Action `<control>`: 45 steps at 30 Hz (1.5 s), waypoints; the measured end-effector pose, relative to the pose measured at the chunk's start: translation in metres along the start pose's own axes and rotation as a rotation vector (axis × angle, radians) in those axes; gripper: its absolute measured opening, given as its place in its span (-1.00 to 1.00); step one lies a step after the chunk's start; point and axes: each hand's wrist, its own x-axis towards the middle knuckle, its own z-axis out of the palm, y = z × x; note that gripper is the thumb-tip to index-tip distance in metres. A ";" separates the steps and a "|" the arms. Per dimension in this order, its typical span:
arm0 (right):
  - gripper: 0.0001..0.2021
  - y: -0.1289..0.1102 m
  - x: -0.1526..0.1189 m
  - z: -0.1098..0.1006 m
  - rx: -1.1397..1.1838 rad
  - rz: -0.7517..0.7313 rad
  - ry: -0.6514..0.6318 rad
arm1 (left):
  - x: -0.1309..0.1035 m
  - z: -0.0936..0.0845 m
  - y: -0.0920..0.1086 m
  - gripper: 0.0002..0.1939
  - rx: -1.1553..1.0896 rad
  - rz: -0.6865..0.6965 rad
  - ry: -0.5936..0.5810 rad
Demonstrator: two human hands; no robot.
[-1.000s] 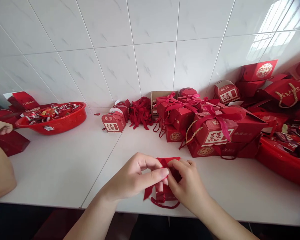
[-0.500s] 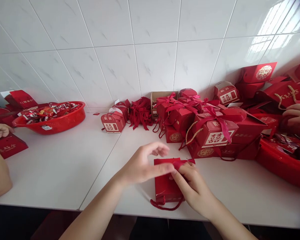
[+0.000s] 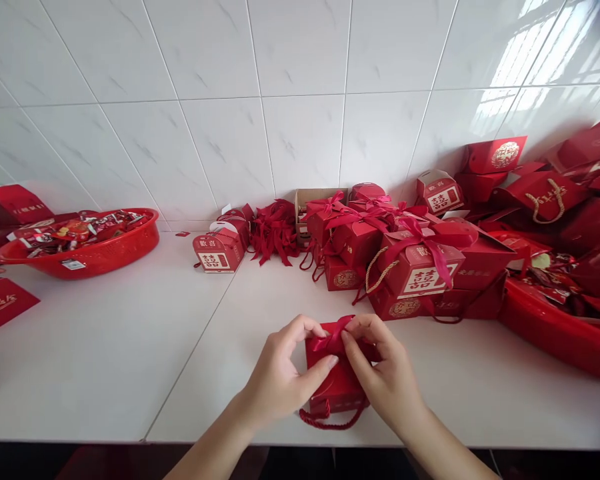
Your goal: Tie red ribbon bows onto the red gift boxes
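Note:
A small red gift box (image 3: 343,383) lies on the counter before me, its twisted red rope handle (image 3: 333,424) hanging toward the front edge. Across its top is a crimson ribbon (image 3: 334,341), looped into a bow. The thumb and forefinger of my right hand (image 3: 383,363) pinch the ribbon at the bow's right side. At the left side, my left hand (image 3: 285,367) curves around the bow. Its thumb and forefinger stand apart, with the fingertips at the left loop; its other fingers are mostly hidden.
Ribboned boxes (image 3: 420,267) are stacked behind at right, beside a cut-ribbon pile (image 3: 275,230). Another row of boxes (image 3: 220,247) stands left of it. Red basins of wrapped sweets sit at left (image 3: 105,243) and right (image 3: 555,327). Other people's hands show at both edges.
My left hand has come down and right to the ribbon, its thumb leaving the right fingertips. The ribbon now shows a bow shape. The view has shifted slightly.

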 end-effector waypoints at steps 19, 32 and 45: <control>-0.64 -0.003 -0.005 -0.007 0.036 0.277 -0.227 | -0.001 0.018 -0.016 -0.87 0.002 0.093 0.196; -0.65 0.001 -0.014 -0.008 0.179 0.286 -0.101 | 0.001 0.020 -0.002 -0.87 -0.084 0.090 0.168; -0.76 -0.010 -0.019 -0.048 -0.393 -0.059 -0.246 | 0.011 -0.004 -0.006 -0.80 -0.135 0.103 -0.164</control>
